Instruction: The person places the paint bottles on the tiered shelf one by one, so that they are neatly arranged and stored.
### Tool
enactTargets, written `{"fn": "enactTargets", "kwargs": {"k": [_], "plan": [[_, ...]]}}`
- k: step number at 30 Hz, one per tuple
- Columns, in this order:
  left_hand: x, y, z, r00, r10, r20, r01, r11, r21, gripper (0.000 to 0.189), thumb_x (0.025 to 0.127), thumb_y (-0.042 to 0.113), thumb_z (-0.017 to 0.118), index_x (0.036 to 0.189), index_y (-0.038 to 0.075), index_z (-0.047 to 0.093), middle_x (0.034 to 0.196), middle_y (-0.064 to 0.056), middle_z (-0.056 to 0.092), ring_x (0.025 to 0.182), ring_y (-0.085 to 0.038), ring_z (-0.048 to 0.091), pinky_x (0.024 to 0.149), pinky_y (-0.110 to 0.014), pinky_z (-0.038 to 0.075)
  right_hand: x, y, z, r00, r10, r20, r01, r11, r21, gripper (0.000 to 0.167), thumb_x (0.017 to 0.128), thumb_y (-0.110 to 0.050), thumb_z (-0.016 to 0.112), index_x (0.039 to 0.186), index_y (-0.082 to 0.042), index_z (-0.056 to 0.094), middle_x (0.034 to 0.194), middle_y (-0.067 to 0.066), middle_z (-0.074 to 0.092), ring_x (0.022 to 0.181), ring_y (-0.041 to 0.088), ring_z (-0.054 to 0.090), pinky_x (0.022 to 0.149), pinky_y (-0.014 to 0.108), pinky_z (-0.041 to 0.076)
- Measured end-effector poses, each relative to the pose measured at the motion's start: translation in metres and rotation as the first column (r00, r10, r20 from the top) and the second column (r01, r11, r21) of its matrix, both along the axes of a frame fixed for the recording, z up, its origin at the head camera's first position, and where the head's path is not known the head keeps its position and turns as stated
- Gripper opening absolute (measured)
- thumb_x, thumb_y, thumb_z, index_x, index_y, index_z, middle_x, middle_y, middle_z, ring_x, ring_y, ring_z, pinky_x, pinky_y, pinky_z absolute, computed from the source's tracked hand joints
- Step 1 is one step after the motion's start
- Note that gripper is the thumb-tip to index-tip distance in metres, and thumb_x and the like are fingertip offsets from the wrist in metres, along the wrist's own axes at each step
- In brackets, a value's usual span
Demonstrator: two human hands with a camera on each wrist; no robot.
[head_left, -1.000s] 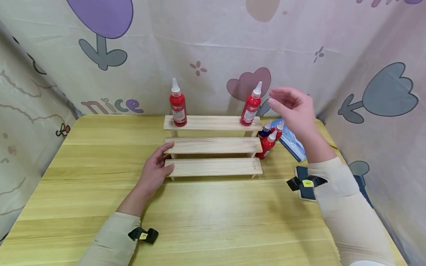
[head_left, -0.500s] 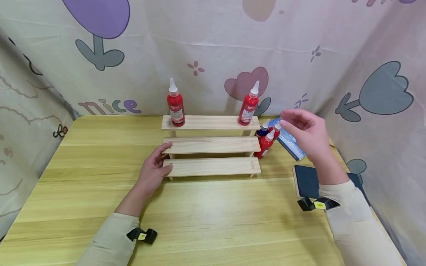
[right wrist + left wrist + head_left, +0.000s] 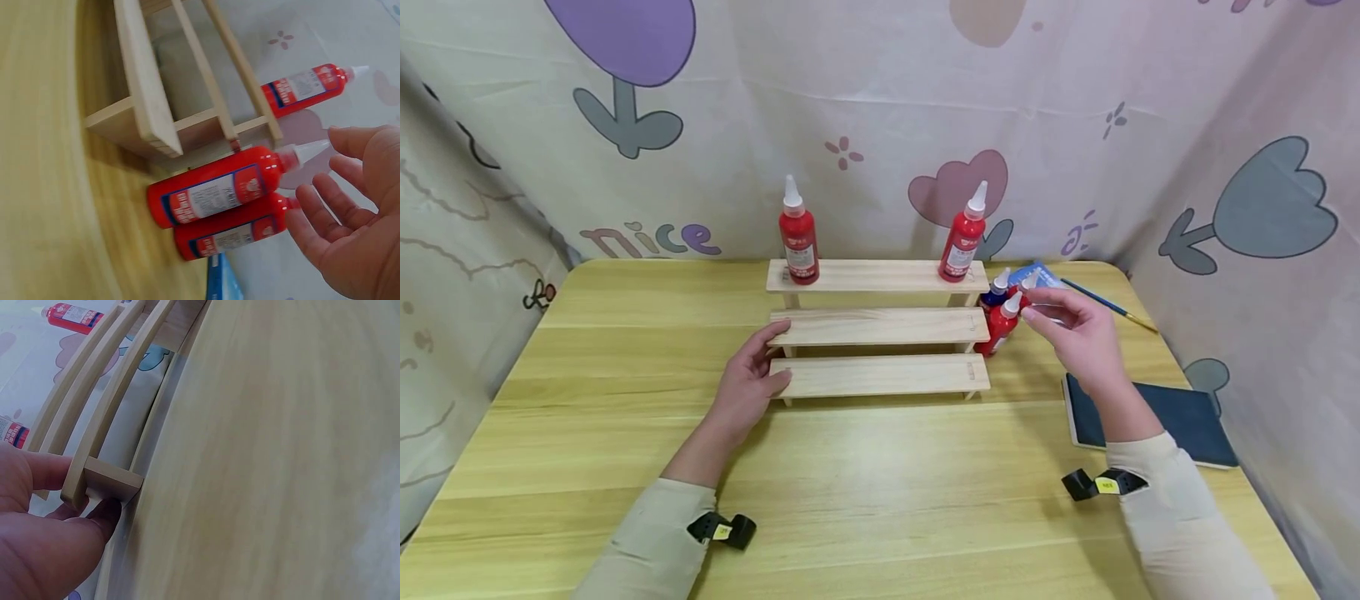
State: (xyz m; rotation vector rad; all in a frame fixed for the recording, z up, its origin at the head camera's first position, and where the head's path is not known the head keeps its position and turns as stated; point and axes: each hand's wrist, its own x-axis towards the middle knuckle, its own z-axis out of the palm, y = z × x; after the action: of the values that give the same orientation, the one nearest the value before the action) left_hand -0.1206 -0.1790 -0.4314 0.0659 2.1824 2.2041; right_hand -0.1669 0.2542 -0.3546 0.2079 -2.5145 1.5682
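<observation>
A three-tier wooden rack (image 3: 880, 327) stands near the middle of the far edge of a wood-grain bench (image 3: 880, 500), its steps rising away from the person. The left hand (image 3: 747, 379) grips the rack's left end, the fingers wrapped around the ends of the two lower tiers, probably to keep the light frame from sliding. Two red bottles stand upright on the top tier, one near its left end (image 3: 800, 242), one near its right end (image 3: 962, 242); their flat bases seem to let them balance on the narrow board, white nozzles upward.

Against or just beside the rack's right end, a front red bottle (image 3: 1000, 329), a rear red bottle (image 3: 231, 234) and a blue bottle (image 3: 991, 301) cluster on the bench, perhaps grouped there for easy reach. The right hand (image 3: 1078, 337) hovers beside their nozzles, its fingers bent and parted with nothing in their grip; whether a fingertip touches a nozzle cannot be told.

Behind that hand lie a blue packet (image 3: 1036, 273) and, toward the far right corner, a paintbrush (image 3: 1108, 304). A dark notebook (image 3: 1172, 417) lies by the right edge.
</observation>
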Motion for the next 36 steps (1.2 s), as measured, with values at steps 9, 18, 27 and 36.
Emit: {"fn": "enactTargets", "kwargs": {"k": [9, 18, 27, 36], "plan": [[0.000, -0.001, 0.000, 1.000, 0.003, 0.005, -0.003, 1.000, -0.006, 0.070, 0.088, -0.020, 0.054, 0.150, 0.012, 0.045, 0.152, -0.009, 0.038, 0.134, -0.030, 0.040, 0.116, -0.041, 0.023, -0.006, -0.006, -0.015, 1.000, -0.011, 0.002, 0.011, 1.000, 0.008, 0.036, 0.093, -0.019, 0.074, 0.124, -0.002, 0.068, 0.122, 0.012, 0.064, 0.103, 0.015, 0.063, 0.085, 0.019, 0.052], [-0.001, -0.001, -0.001, 1.000, 0.003, 0.012, -0.002, 1.000, -0.009, 0.070, 0.088, -0.020, 0.054, 0.149, 0.013, 0.045, 0.152, -0.009, 0.038, 0.135, -0.030, 0.039, 0.116, -0.042, 0.023, -0.011, -0.013, -0.021, 0.998, -0.059, 0.023, 0.058, 0.997, 0.055, 0.037, 0.091, -0.020, 0.076, 0.122, -0.001, 0.070, 0.117, 0.014, 0.063, 0.097, 0.018, 0.060, 0.079, 0.015, 0.050], [-0.001, -0.001, 0.000, 1.000, -0.001, 0.005, 0.001, 1.000, -0.013, 0.070, 0.088, -0.019, 0.054, 0.150, 0.014, 0.045, 0.152, -0.009, 0.038, 0.135, -0.030, 0.039, 0.117, -0.042, 0.022, -0.006, -0.015, -0.023, 0.994, -0.109, 0.004, 0.108, 0.991, 0.076, 0.030, 0.085, -0.019, 0.082, 0.102, 0.001, 0.066, 0.103, 0.009, 0.064, 0.093, 0.018, 0.060, 0.078, 0.018, 0.052], [-0.001, -0.002, -0.002, 1.000, -0.003, 0.003, 0.003, 1.000, -0.011, 0.071, 0.088, -0.020, 0.054, 0.150, 0.014, 0.045, 0.152, -0.008, 0.038, 0.134, -0.030, 0.040, 0.116, -0.042, 0.024, -0.003, -0.013, -0.027, 0.995, -0.083, 0.062, 0.082, 0.997, 0.010, 0.037, 0.084, -0.020, 0.083, 0.108, 0.000, 0.062, 0.109, 0.009, 0.061, 0.101, 0.020, 0.060, 0.084, 0.019, 0.052]]}}
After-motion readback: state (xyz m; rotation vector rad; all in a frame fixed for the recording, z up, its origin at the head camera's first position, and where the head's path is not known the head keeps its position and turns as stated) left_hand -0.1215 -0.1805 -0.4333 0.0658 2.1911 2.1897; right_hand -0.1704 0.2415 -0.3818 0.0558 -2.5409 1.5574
